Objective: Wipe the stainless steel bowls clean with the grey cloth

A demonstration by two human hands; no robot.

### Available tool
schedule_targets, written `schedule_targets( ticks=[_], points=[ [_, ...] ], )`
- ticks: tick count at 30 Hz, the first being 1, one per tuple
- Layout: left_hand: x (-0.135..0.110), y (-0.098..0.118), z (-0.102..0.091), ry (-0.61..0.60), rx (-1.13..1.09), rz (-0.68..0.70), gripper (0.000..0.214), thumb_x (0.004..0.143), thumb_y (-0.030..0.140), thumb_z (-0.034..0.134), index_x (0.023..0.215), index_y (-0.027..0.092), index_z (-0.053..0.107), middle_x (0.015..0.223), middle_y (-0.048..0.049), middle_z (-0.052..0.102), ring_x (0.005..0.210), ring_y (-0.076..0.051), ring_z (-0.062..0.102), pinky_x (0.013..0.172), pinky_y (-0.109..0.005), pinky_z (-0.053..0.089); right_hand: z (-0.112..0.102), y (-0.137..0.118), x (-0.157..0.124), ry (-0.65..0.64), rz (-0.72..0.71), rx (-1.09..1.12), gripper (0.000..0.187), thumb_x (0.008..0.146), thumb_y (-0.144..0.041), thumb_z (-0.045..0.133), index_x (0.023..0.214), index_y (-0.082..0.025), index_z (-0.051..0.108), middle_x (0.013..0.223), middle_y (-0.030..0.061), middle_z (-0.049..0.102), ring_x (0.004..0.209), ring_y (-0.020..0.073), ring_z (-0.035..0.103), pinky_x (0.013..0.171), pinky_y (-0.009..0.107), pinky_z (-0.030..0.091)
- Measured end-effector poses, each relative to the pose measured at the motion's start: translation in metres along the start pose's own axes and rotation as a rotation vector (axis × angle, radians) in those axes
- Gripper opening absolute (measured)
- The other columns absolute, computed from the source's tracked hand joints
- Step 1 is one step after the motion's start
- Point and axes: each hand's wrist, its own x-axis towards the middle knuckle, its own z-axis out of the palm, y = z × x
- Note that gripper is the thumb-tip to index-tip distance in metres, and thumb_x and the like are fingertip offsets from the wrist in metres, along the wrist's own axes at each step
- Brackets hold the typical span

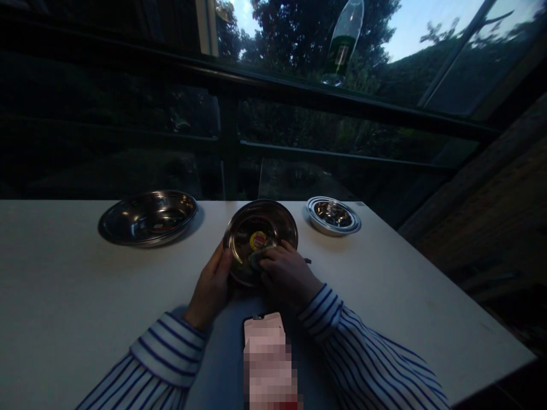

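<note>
A shiny metal bowl [276, 219] with a round yellow and red sticker [257, 240] inside is tilted toward me at the middle of the table. My left hand [210, 287] grips its left rim, thumb on the inner side. Inside the bowl's lower right, my right hand [284, 270] is closed on a small greyish-green cloth or pad [256, 259], pressed against the metal just below the sticker. The fingers cover most of that cloth, so its exact kind is unclear. A small dark tip [307, 261] shows just right of my right hand.
A wide metal basin [147, 222] stands at the back left of the white table [64, 319]. Nested metal bowls [333, 216] stand at the back right. Close to me lies a phone [267, 353] with a lit screen. A plastic bottle [342, 48] is on the window rail.
</note>
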Motion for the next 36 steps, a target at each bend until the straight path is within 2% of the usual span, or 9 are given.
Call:
schedule_targets(
  ticks=[3,7,12,17,20,28,33,36],
  points=[
    [0.0,-0.004,0.0,-0.044,-0.027,0.004,0.057,0.084,0.048,0.039,0.131,0.017,0.04,0.131,-0.0081,0.05,0.121,-0.024,0.043,0.103,-0.037,0.03,0.003,0.001,0.001,0.019,0.004,0.022,0.023,0.08,-0.021,0.048,0.098,-0.017,0.061,0.104,0.009,0.059,0.1,0.0213,0.049,0.096,0.043,0.027],
    [-0.001,-0.007,0.003,-0.07,-0.033,0.009,0.056,0.084,0.045,0.041,0.133,0.018,0.038,0.135,-0.0076,0.045,0.125,-0.022,0.038,0.106,-0.037,0.025,0.01,-0.003,0.006,0.129,-0.021,0.048,0.04,0.082,-0.021,0.046,0.121,-0.015,0.049,0.12,0.0123,0.05,0.111,0.0234,0.043,0.099,0.043,0.024],
    [-0.003,-0.007,0.005,-0.071,0.0,0.011,0.055,0.084,0.044,0.041,0.133,0.02,0.038,0.139,-0.0049,0.041,0.129,-0.021,0.032,0.109,-0.037,0.02,0.009,-0.009,0.01,0.19,0.028,0.03,0.041,0.087,-0.026,0.041,0.126,-0.016,0.044,0.125,0.0125,0.046,0.113,0.0252,0.04,0.097,0.045,0.026],
    [-0.003,-0.005,0.006,-0.083,-0.039,-0.004,0.055,0.084,0.043,0.04,0.134,0.018,0.036,0.137,-0.0057,0.043,0.129,-0.02,0.031,0.108,-0.036,0.021,0.002,-0.009,0.007,0.116,0.028,0.001,0.039,0.085,-0.027,0.044,0.123,-0.02,0.047,0.123,0.0106,0.048,0.11,0.0255,0.041,0.095,0.045,0.026],
    [-0.003,-0.005,0.005,-0.087,-0.076,-0.029,0.056,0.084,0.044,0.04,0.134,0.018,0.036,0.136,-0.0068,0.044,0.126,-0.022,0.037,0.106,-0.039,0.025,-0.001,-0.008,0.005,0.059,0.016,-0.006,0.037,0.083,-0.025,0.045,0.12,-0.022,0.05,0.122,0.0099,0.048,0.109,0.0244,0.042,0.095,0.046,0.025],
    [-0.002,-0.007,0.004,-0.104,-0.148,-0.028,0.055,0.084,0.043,0.041,0.132,0.016,0.037,0.133,-0.0081,0.048,0.122,-0.023,0.042,0.103,-0.037,0.031,-0.003,0.0,0.001,-0.016,0.023,0.01,0.027,0.08,-0.023,0.045,0.101,-0.024,0.061,0.124,0.0061,0.049,0.11,0.0225,0.044,0.093,0.045,0.024],
    [-0.001,-0.006,0.003,-0.076,-0.081,-0.001,0.054,0.085,0.044,0.04,0.132,0.018,0.038,0.133,-0.0062,0.049,0.122,-0.023,0.042,0.104,-0.038,0.03,-0.004,0.003,-0.001,-0.042,0.08,-0.079,0.021,0.081,-0.024,0.044,0.084,-0.02,0.065,0.096,0.0068,0.061,0.095,0.0216,0.051,0.087,0.042,0.028],
    [-0.001,-0.007,0.003,-0.074,-0.06,0.003,0.054,0.085,0.044,0.039,0.134,0.02,0.036,0.133,-0.006,0.048,0.122,-0.023,0.042,0.104,-0.038,0.03,-0.006,0.004,-0.002,-0.009,0.118,-0.149,0.021,0.081,-0.023,0.045,0.079,-0.018,0.065,0.09,0.0085,0.062,0.091,0.0222,0.051,0.082,0.042,0.03]
  ],
)
